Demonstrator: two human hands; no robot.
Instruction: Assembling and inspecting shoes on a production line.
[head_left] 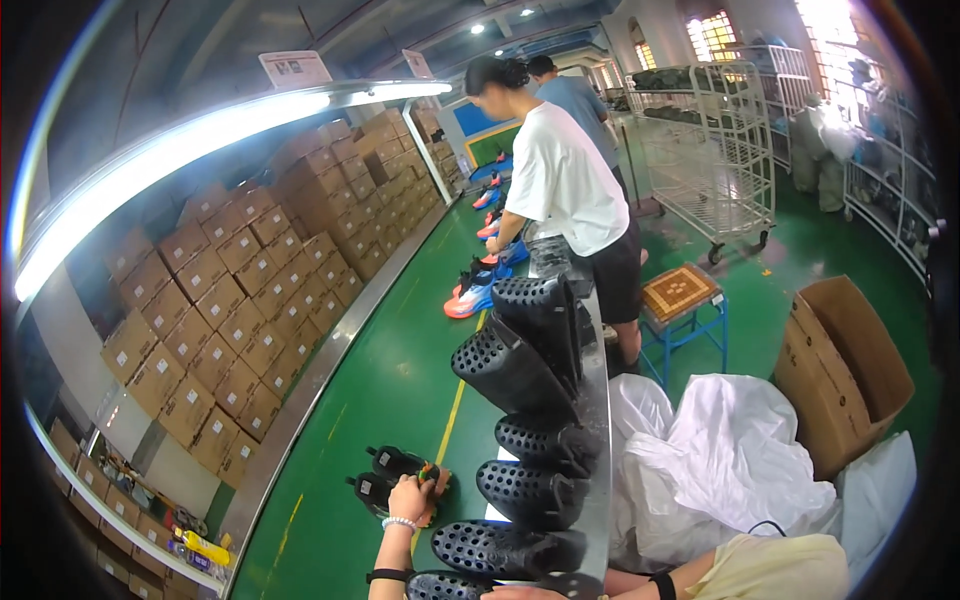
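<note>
Labels on stacked cartons, left hand at dark shoes

- My feed comes from the left of two fisheye cameras worn on the person's head.
- I look down and forward along the green surface, which narrows away toward the top.
- The person's left hand sits near me, low in view; a co-worker stands farther off.
- Straight edges bend toward the dark rim.

My left fingers hide part of the nearer shoe; the lower edge crops my right hand and nearest black form.
</note>
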